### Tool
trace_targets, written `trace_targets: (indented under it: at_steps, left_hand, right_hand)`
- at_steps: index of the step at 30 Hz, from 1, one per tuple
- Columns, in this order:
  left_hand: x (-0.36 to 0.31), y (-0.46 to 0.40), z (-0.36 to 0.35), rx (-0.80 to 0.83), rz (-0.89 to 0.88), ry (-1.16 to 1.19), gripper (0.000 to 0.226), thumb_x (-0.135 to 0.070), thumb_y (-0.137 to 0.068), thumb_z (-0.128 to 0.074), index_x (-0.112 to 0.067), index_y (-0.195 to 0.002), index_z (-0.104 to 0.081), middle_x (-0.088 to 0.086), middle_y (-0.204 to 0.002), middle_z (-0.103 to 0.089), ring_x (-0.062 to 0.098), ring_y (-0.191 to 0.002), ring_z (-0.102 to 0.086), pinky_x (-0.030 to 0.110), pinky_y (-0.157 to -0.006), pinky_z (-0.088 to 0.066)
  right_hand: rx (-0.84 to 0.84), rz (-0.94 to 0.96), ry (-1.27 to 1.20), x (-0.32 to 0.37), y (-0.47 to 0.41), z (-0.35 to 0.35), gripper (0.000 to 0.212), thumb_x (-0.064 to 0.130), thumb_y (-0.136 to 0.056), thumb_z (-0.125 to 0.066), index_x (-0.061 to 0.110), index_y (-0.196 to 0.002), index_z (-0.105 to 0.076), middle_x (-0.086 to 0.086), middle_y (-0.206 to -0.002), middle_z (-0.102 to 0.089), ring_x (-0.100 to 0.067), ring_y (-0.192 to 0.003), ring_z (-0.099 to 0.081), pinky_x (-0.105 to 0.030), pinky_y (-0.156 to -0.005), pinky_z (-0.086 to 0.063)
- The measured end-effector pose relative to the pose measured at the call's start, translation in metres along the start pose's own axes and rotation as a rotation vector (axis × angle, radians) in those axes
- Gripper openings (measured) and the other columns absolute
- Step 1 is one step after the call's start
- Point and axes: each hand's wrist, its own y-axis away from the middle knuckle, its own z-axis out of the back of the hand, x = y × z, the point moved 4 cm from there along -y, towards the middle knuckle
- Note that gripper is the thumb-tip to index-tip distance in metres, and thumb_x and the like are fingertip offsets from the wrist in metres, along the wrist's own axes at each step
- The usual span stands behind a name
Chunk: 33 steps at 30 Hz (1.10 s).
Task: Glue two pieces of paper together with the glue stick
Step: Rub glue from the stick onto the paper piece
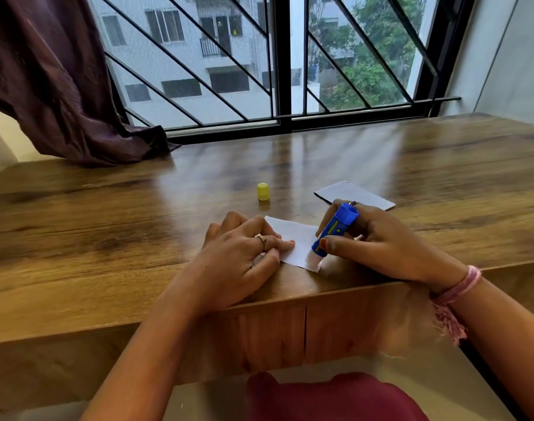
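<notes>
Glue stick (pixel 335 230) gripped in right hand (pixel 378 247), tip on near paper (pixel 296 243); left hand (pixel 244 256) flat, pinning it. Cap (pixel 263 191) stands beyond.

A: What colours stand out?
B: The glue stick (pixel 335 230) is blue with a yellow label panel; its cap (pixel 263 191) is plain yellow.
A: And the papers?
B: The near paper (pixel 296 243) is white, the far paper (pixel 355 194) pale grey-white.
A: The rest?
B: The tabletop (pixel 107 208) is brown wood-grain, the curtain (pixel 52 80) dark plum, the wrist thread (pixel 460 287) pink.
</notes>
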Motion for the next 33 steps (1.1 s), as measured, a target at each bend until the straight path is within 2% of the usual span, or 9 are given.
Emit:
trace_targets:
  at_steps: [7,10,14,18,21,23,27,29,33]
  left_hand:
    - [-0.001,0.0,0.0,0.005,0.005,0.014,0.045,-0.047,-0.088,-0.027,-0.048,-0.124,-0.054,-0.027,-0.113,-0.048,-0.003,-0.107,-0.025,0.025,-0.09,-0.013]
    - [0.0,0.0,0.0,0.003,0.006,0.012,0.045,-0.046,-0.088,-0.027,-0.048,-0.124,-0.055,-0.028,-0.112,-0.047,-0.003,-0.109,-0.025,0.025,-0.091,-0.014]
    - [0.001,0.0,-0.001,0.001,0.004,0.009,0.045,-0.047,-0.088,-0.027,-0.048,-0.124,-0.055,-0.028,-0.112,-0.048,-0.003,-0.108,-0.025,0.027,-0.092,-0.016]
    - [0.001,0.0,-0.001,-0.009,-0.002,0.006,0.046,-0.048,-0.088,-0.026,-0.048,-0.124,-0.055,-0.029,-0.111,-0.046,-0.003,-0.106,-0.025,0.027,-0.091,-0.016]
    - [0.0,-0.001,-0.001,-0.002,0.003,0.012,0.045,-0.048,-0.088,-0.026,-0.048,-0.124,-0.054,-0.031,-0.109,-0.043,-0.003,-0.105,-0.024,0.026,-0.087,-0.014]
    - [0.001,-0.001,-0.001,-0.001,0.001,0.01,0.049,-0.053,-0.087,-0.022,-0.049,-0.124,-0.054,-0.031,-0.108,-0.043,-0.003,-0.106,-0.024,0.026,-0.087,-0.014]
    - [0.001,-0.001,-0.001,-0.006,0.001,-0.003,0.062,-0.059,-0.079,-0.012,-0.049,-0.125,-0.053,-0.031,-0.109,-0.04,-0.001,-0.104,-0.023,0.028,-0.086,-0.016]
    - [0.0,-0.001,-0.001,-0.006,0.002,-0.016,0.063,-0.06,-0.08,-0.012,-0.048,-0.125,-0.053,-0.028,-0.112,-0.041,-0.002,-0.103,-0.022,0.028,-0.087,-0.016]
    - [-0.006,-0.001,0.0,-0.034,0.024,-0.058,0.052,-0.052,-0.087,-0.021,-0.044,-0.124,-0.056,-0.024,-0.11,-0.044,-0.001,-0.101,-0.023,0.026,-0.085,-0.015]
  right_hand:
    - [-0.008,-0.004,-0.005,0.0,0.0,0.001,0.011,0.035,-0.077,-0.061,0.025,-0.079,-0.066,-0.021,-0.076,-0.058,-0.03,-0.064,-0.049,-0.039,-0.059,-0.038]
    - [0.009,0.005,-0.028,0.001,0.0,0.0,0.008,0.029,-0.077,-0.061,0.023,-0.077,-0.066,-0.02,-0.078,-0.06,-0.038,-0.07,-0.053,-0.045,-0.062,-0.041]
    - [-0.017,-0.015,-0.022,0.0,0.0,0.001,0.009,0.032,-0.076,-0.062,0.024,-0.077,-0.066,-0.024,-0.078,-0.059,-0.024,-0.06,-0.047,-0.031,-0.056,-0.036]
    - [-0.048,-0.031,-0.027,-0.001,0.0,0.002,0.012,0.033,-0.075,-0.061,0.021,-0.077,-0.066,-0.028,-0.078,-0.059,-0.035,-0.064,-0.05,-0.042,-0.058,-0.039]
    - [-0.042,-0.032,-0.026,-0.002,0.0,0.001,0.012,0.032,-0.074,-0.062,0.021,-0.076,-0.066,-0.023,-0.068,-0.057,-0.025,-0.056,-0.045,-0.036,-0.053,-0.037]
    - [-0.161,-0.064,-0.182,-0.009,-0.001,0.007,0.009,0.026,-0.074,-0.062,0.019,-0.071,-0.065,-0.015,-0.056,-0.049,-0.012,-0.049,-0.041,-0.027,-0.045,-0.033]
    - [-0.525,-0.241,-0.54,-0.031,0.001,0.025,0.02,0.019,-0.082,-0.058,0.022,-0.063,-0.064,-0.008,-0.056,-0.043,-0.008,-0.043,-0.033,-0.017,-0.039,-0.02]
    - [-0.538,-0.271,-0.583,-0.032,0.001,0.026,0.021,0.024,-0.078,-0.058,0.025,-0.058,-0.065,0.002,-0.053,-0.045,-0.008,-0.042,-0.034,-0.017,-0.038,-0.02]
    - [-0.489,-0.295,-0.562,-0.034,-0.002,0.023,0.023,0.023,-0.082,-0.058,0.025,-0.061,-0.068,-0.004,-0.06,-0.042,-0.012,-0.047,-0.031,-0.018,-0.036,-0.02]
